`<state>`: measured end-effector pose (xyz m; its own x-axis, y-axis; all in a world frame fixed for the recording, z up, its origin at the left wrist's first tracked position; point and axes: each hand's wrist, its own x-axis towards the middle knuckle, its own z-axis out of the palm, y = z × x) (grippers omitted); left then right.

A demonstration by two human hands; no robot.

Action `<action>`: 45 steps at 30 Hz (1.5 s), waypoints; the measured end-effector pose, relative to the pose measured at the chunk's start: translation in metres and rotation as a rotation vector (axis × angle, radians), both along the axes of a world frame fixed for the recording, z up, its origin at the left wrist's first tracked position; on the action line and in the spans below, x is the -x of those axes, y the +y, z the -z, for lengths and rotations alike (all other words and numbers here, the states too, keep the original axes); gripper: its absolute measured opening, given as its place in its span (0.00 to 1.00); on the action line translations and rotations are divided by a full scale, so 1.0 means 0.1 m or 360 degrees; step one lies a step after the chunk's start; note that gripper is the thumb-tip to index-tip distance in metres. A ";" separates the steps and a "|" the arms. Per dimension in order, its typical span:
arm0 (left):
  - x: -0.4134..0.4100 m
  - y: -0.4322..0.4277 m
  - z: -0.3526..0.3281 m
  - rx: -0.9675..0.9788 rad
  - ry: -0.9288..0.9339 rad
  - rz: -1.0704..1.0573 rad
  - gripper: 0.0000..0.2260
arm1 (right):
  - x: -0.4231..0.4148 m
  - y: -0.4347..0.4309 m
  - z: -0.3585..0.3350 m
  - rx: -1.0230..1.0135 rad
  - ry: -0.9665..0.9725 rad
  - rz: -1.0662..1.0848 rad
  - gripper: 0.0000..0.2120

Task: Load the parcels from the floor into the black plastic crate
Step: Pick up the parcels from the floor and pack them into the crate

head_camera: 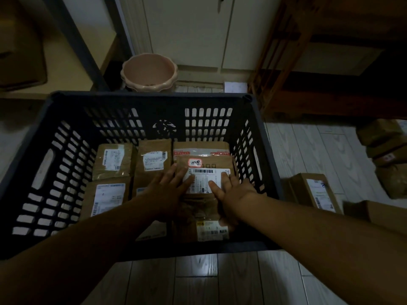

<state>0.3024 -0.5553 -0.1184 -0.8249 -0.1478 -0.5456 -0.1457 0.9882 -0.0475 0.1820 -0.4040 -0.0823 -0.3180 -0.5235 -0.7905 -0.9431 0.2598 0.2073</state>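
Observation:
The black plastic crate [66,119] with slotted walls fills the middle of the head view and holds several brown cardboard parcels with white labels. One parcel with a barcode label [206,166] lies on top at the right side of the crate. My left hand [170,188] lies flat on its left edge with fingers straight. My right hand [233,190] presses on its right side, fingers spread over the label. Other parcels [112,160] lie flat at the back left of the crate.
More parcels lie on the wood-pattern floor to the right, one labelled box [312,190] close to the crate and a stack [387,150] farther right. A pink pot [149,72] stands behind the crate. A wooden rack [308,62] is at the back right.

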 end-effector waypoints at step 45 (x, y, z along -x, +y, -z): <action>-0.61 3.14 -7.68 -0.0560 0.0328 -0.0427 0.37 | -0.63 4.64 -7.47 0.1039 0.0314 0.1532 0.30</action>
<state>0.3636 -0.2409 0.6491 -0.8790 -0.2060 -0.4301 -0.3689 0.8653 0.3395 0.2452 0.0597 0.6644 -0.8895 -0.2880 -0.3546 -0.2671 0.9576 -0.1078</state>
